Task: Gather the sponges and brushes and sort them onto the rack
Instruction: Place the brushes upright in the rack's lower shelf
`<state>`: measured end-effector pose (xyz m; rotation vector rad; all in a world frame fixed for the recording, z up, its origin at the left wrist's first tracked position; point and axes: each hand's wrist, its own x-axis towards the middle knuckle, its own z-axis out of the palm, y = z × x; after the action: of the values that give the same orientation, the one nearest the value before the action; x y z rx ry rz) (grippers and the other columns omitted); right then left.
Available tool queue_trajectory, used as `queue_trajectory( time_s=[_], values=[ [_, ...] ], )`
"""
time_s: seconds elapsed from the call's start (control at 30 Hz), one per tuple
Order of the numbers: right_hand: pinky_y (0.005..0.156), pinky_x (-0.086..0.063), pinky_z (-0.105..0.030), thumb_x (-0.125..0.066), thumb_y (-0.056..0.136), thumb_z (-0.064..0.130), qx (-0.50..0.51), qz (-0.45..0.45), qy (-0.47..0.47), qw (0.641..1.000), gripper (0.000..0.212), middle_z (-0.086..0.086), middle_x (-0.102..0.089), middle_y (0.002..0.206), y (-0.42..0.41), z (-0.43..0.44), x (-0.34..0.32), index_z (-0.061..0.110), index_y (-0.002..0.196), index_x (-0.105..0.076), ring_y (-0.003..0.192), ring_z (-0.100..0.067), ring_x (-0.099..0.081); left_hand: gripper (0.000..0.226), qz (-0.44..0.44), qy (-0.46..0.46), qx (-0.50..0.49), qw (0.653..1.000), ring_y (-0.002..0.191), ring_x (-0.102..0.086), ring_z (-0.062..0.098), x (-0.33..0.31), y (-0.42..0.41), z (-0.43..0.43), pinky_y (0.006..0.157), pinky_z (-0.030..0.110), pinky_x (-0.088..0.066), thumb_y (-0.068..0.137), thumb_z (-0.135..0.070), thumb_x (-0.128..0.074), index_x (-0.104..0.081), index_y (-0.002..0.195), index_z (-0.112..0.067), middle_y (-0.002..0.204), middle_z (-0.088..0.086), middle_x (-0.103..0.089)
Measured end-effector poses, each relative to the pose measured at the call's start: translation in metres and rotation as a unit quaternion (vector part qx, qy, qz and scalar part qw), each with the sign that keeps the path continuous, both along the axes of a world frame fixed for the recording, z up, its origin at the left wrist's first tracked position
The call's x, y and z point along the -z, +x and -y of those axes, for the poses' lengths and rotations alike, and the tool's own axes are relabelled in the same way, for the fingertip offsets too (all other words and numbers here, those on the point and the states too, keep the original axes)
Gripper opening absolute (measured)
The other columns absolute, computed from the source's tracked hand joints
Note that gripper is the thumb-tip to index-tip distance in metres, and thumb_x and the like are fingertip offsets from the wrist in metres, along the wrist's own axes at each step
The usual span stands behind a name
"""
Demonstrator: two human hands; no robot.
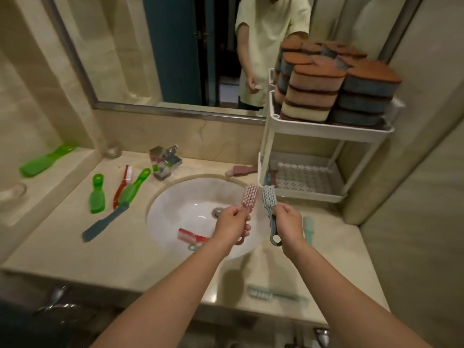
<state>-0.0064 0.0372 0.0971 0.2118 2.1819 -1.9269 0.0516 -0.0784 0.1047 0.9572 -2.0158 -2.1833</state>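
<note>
One mint brush [276, 295] lies at the beige counter's [125, 259] front edge; the left hand [232, 226] grips one pink brush [249, 198] and the right hand [288, 224] one blue-grey brush [270, 198], both above the sink [175, 204]; one red brush [192, 237] lies in the basin; farther back, sponges [311, 96] stand in stacks on the white rack's [326, 131] top tier, beside the mirror [150, 59].

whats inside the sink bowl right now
A red brush lies in the sink near its front rim, with a teal handle loop beside it and the drain mid-bowl. The left hand, gripping a pink brush, hides the bowl's right part.
</note>
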Motion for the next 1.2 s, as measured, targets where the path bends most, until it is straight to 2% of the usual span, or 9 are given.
queue_trajectory(
  time_s=[0.17,0.3,0.37,0.5,0.63,0.77,0.9,1.03,1.2],
  values=[
    [0.063,-0.039,-0.029,-0.047,0.093,0.009,0.027,-0.002,0.016,1.0,0.024,0.003,-0.056,0.073,-0.065,-0.02,0.001,0.02,0.08,-0.063,0.067,-0.013,-0.047,0.015,0.0,-0.008,0.033,0.999,0.053,-0.058,0.014,0.003,-0.075,-0.016,0.059,0.03,-0.047,0.097,-0.012,-0.045,-0.057,0.089,-0.017,0.073,0.003,-0.063],
    [0.087,-0.049,-0.038,-0.053,0.091,0.006,0.045,0.003,0.037,0.998,0.031,-0.003,-0.062,0.1,-0.118,-0.034,0.008,0.011,0.121,-0.06,0.094,-0.023,-0.061,0.024,-0.004,0.019,0.041,0.999,0.057,-0.059,0.019,0.006,-0.127,-0.031,0.061,0.035,-0.05,0.095,-0.014,-0.055,-0.038,0.112,-0.019,0.084,0.009,-0.064],
    [0.087,-0.05,-0.039,-0.057,0.09,0.004,0.037,0.001,0.061,0.997,0.038,-0.008,-0.06,0.104,-0.143,-0.039,0.009,0.01,0.126,-0.054,0.097,-0.027,-0.062,0.027,0.003,0.017,0.054,0.998,0.052,-0.056,0.019,0.009,-0.15,-0.037,0.053,0.031,-0.046,0.096,-0.022,-0.055,-0.035,0.113,-0.017,0.085,0.012,-0.066],
    [0.09,-0.053,-0.042,-0.058,0.086,-0.003,0.023,0.009,0.086,0.996,0.028,-0.015,-0.062,0.112,-0.191,-0.041,0.014,0.011,0.11,-0.054,0.099,-0.03,-0.062,0.027,0.032,-0.007,0.078,0.996,0.056,-0.054,0.019,0.015,-0.2,-0.045,0.047,0.029,-0.044,0.096,0.001,-0.044,-0.046,0.122,-0.007,0.091,0.016,-0.061],
    [0.093,-0.052,-0.046,-0.058,0.088,-0.001,-0.011,0.004,0.111,0.994,0.019,-0.019,-0.066,0.111,-0.225,-0.041,0.03,0.003,0.106,-0.062,0.103,-0.033,-0.063,0.018,0.051,-0.073,0.099,0.991,0.082,-0.062,0.029,0.023,-0.243,-0.05,0.073,0.038,-0.054,0.097,-0.011,-0.045,-0.057,0.111,-0.013,0.102,0.014,-0.062],
    [0.088,-0.051,-0.034,-0.057,0.087,-0.002,-0.049,0.001,0.227,0.973,0.019,-0.017,-0.069,0.111,-0.257,-0.035,0.049,0.002,0.102,-0.069,0.104,-0.031,-0.063,0.021,0.072,-0.124,0.122,0.982,0.109,-0.059,0.045,0.035,-0.271,-0.051,0.09,0.047,-0.05,0.096,-0.013,-0.049,-0.062,0.109,-0.004,0.117,0.028,-0.062],
    [0.077,-0.05,-0.03,-0.053,0.085,-0.001,-0.096,-0.005,0.285,0.954,0.02,-0.012,-0.07,0.102,-0.271,-0.034,0.064,0.01,0.093,-0.068,0.095,-0.028,-0.065,0.025,0.102,-0.174,0.146,0.968,0.105,-0.062,0.038,0.048,-0.286,-0.045,0.088,0.041,-0.052,0.095,-0.012,-0.046,-0.062,0.113,-0.005,0.114,0.021,-0.065],
    [0.051,-0.037,-0.006,-0.053,0.084,-0.004,-0.12,-0.051,0.287,0.949,0.02,-0.004,-0.06,0.085,-0.277,-0.034,0.071,0.014,0.081,-0.061,0.076,-0.018,-0.054,0.029,0.091,-0.194,0.154,0.965,0.104,-0.061,0.036,0.057,-0.292,-0.043,0.092,0.043,-0.052,0.096,-0.011,-0.045,-0.061,0.118,-0.003,0.117,0.019,-0.064],
    [0.06,-0.034,-0.023,-0.051,0.082,0.001,-0.138,-0.065,0.289,0.945,0.019,-0.002,-0.056,0.075,-0.278,-0.029,0.076,0.016,0.071,-0.053,0.074,-0.021,-0.051,0.031,0.112,-0.261,0.157,0.946,0.101,-0.062,0.032,0.065,-0.294,-0.049,0.09,0.041,-0.052,0.099,-0.022,-0.042,-0.063,0.115,-0.007,0.114,0.016,-0.064]
  ],
)
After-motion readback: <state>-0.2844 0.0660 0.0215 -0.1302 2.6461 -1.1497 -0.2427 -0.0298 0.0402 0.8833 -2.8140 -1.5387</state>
